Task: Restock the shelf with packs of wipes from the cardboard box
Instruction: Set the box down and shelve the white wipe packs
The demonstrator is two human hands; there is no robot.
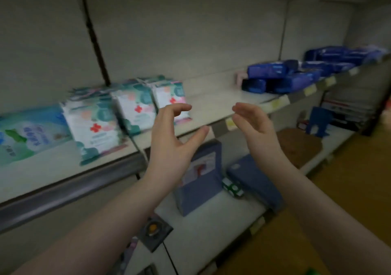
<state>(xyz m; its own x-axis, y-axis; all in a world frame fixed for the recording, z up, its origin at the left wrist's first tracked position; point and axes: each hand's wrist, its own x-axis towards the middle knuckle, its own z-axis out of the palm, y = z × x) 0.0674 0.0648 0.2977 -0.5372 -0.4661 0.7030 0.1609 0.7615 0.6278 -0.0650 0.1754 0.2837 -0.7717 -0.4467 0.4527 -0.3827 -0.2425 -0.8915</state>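
Both my hands are raised in front of the shelf (213,105), palms facing each other, and hold nothing. My left hand (171,135) has loosely bent fingers and hovers just right of the rightmost pack of wipes (169,97). My right hand (251,124) is relaxed, a hand's width away. Three white and teal packs with a red cross (95,126) stand in a row on the shelf. A blue and green pack (27,135) lies at their left. The cardboard box is out of view.
Dark blue packs (283,76) are piled on the same shelf at the right. On the lower shelf (211,219) stand blue-grey boxes (198,175), a brown mat (298,145) and a blue bookend (317,122). The floor (338,211) is at the right.
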